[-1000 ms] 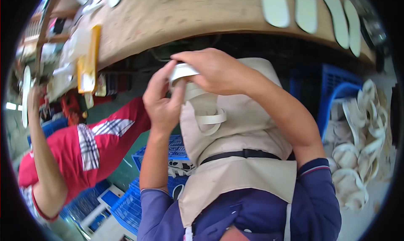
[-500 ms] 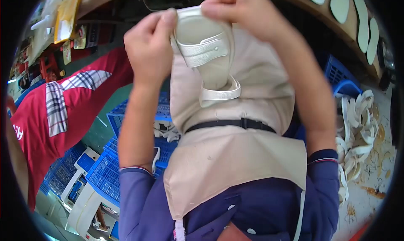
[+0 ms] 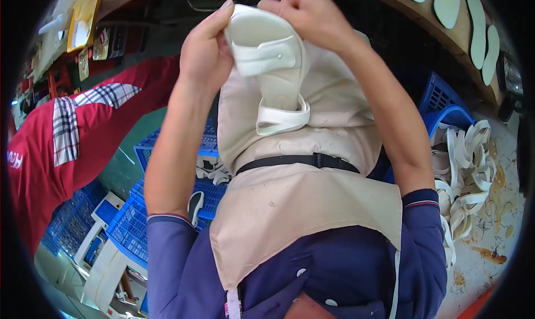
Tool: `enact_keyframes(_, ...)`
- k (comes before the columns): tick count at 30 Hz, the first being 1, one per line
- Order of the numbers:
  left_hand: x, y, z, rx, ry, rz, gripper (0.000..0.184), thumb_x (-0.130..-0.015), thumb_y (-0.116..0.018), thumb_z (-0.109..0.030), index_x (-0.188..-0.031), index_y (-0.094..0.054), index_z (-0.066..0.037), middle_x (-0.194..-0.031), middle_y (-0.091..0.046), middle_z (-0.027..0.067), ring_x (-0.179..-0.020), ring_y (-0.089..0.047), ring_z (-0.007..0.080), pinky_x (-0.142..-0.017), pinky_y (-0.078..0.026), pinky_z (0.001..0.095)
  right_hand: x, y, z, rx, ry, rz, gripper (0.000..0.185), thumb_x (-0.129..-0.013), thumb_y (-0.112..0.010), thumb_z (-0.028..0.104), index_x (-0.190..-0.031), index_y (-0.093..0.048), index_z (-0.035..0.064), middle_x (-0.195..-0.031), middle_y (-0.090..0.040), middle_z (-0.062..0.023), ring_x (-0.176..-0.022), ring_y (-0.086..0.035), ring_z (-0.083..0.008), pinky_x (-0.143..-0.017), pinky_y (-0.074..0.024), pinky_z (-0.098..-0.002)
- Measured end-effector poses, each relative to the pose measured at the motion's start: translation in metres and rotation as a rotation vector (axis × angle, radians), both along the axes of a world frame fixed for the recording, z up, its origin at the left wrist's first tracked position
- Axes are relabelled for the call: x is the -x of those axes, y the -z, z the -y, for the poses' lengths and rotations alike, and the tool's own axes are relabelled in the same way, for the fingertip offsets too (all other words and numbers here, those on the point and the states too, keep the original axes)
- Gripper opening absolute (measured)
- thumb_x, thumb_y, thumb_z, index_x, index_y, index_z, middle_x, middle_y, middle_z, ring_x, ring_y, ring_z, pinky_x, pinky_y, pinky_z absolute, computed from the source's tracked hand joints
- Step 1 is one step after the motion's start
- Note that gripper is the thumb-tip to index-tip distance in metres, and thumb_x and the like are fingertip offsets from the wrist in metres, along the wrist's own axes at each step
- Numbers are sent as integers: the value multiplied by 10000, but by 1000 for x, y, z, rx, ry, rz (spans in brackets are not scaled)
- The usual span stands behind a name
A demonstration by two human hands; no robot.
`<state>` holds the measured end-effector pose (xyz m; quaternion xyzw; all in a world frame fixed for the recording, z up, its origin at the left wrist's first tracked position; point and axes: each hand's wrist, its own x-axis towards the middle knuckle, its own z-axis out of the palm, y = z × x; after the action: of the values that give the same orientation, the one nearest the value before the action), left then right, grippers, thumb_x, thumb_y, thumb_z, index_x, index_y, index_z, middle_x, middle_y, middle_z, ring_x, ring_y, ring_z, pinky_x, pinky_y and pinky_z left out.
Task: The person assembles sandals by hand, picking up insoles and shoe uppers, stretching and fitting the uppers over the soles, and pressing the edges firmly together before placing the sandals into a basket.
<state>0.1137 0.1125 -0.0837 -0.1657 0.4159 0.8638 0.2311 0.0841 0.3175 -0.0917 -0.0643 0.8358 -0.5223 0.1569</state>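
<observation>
One white sandal is up between two hands, above the lap of the beige apron, and its toe points away from the body. The long axis runs nearly straight up and down the view, leaning a little, toe to the left, heel end back toward the black belt. Top side faces the wearer here, so we're looking right into it!

And what a look: off-white all over, a smooth raised rim curving round the front, a paler hollow inside. A wide strap crosses the forefoot, slightly blurred, with a small round stud near its right end. Down at the heel, a narrow strap makes an open loop.

Now the hands: the left hand grips the toe's left edge, thumb up by the front rim. The right hand is curled at the right side of the toe; whether its fingers pinch the rim, I cannot tell.
</observation>
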Motion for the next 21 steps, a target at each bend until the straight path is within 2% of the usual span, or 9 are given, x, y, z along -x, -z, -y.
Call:
enact_keyframes(4,-26,-19,0,142,71,-125,572,-1052,-409,-514,-1064,-653,4,-1021,-704,102,-964,-678,183,-878,-539,329,-15,-17,14,28,120,-116,590,-964,-608,475,-690,-666,-44,-523,-523,-117,-509,-494,-145,-500,-416,-368)
enact_keyframes(5,-30,-19,4,210,68,-191,624,-1044,-390,-565,-1066,-653,0,-1022,-702,99,-961,-677,182,-873,-540,331,-17,-19,18,163,115,-44,574,-1000,-577,457,-736,-693,-39,-537,-550,-97,-530,-488,-117,-512,-419,-348)
enact_keyframes(8,-45,-8,3,212,-90,-239,698,-1016,-376,-631,-1095,-651,6,-997,-699,85,-908,-678,173,-827,-546,314,-28,-19,22,320,-17,80,569,-1027,-546,443,-768,-695,-41,-588,-599,-37,-573,-485,-89,-524,-416,-319)
enact_keyframes(9,-47,-5,10,285,-7,-328,810,-988,-331,-693,-1253,-593,26,-1102,-689,133,-1004,-688,223,-886,-563,360,-34,-22,29,547,-29,171,500,-1026,-581,379,-770,-692,-36,-643,-607,27,-611,-472,-60,-533,-407,-282)
enact_keyframes(12,-60,-9,22,568,141,-506,784,-991,-379,-667,-1253,-582,43,-1095,-686,142,-1000,-688,212,-867,-565,340,-45,-11,21,495,-144,185,408,-998,-646,314,-781,-703,-27,-665,-604,42,-623,-475,-48,-556,-417,-250)
enact_keyframes(13,-66,-10,29,533,195,-499,771,-992,-406,-650,-1251,-572,57,-1091,-685,152,-972,-694,207,-850,-569,323,-51,-15,23,494,-98,241,330,-972,-686,258,-786,-707,-14,-671,-608,43,-626,-481,-34,-571,-424,-228)
enact_keyframes(16,-85,-6,42,570,180,-408,772,-994,-394,-651,-1245,-572,58,-1088,-688,148,-940,-704,215,-829,-580,334,-72,-13,33,547,-64,222,292,-945,-703,237,-802,-702,-18,-678,-639,8,-636,-520,-53,-582,-445,-248)
enact_keyframes(19,-103,-11,41,475,131,-357,771,-993,-389,-654,-1221,-583,56,-1080,-690,146,-927,-709,222,-807,-589,345,-95,-35,39,291,-3,1,254,-912,-707,218,-846,-700,-28,-686,-673,-78,-646,-599,-120,-595,-476,-305)
enact_keyframes(21,-111,-14,45,459,121,-338,764,-993,-392,-651,-1210,-587,55,-1079,-690,147,-932,-710,226,-805,-590,346,-107,-45,47,235,34,-25,250,-899,-696,210,-850,-691,-35,-704,-676,-149,-663,-645,-208,-614,-494,-353)
